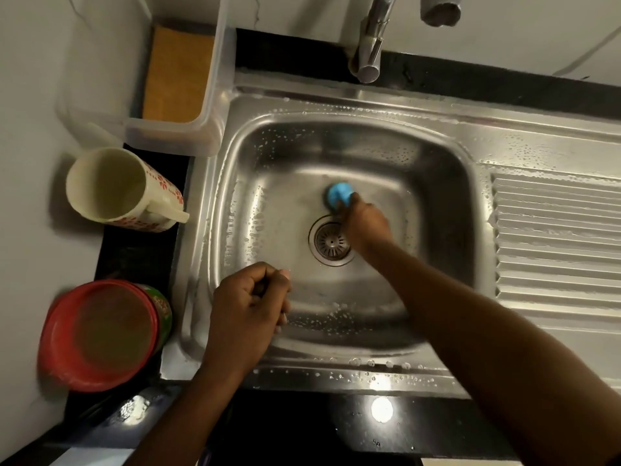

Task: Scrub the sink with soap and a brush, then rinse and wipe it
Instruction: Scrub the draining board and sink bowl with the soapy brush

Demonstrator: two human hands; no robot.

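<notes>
Nearest the camera, at lower centre of the frame, the left hand (250,304) is held over the front edge of the sink (336,375) with its fingers curled into a loose fist; nothing can be seen gripped in it, so it's basically idle. To the lower left, a red tub (97,334) is parked on the dark counter, and a cream jug (114,186) with red flowers sits further back at mid left.

A bit further in, near the middle, the drain strainer (332,242) is partly covered by the right hand (364,223), whose fingers are clamped around a blue brush (338,194) pressed to the basin floor just beyond the drain. Droplets are scattered on the walls and rim; whether that's soap or plain water can't be told.

For scrubbing, steady downward pressure is probably best kept while small overlapping circles are worked outward from the drain toward the corners and walls.

At top centre, the tap (373,42) is seen with no water running.
</notes>
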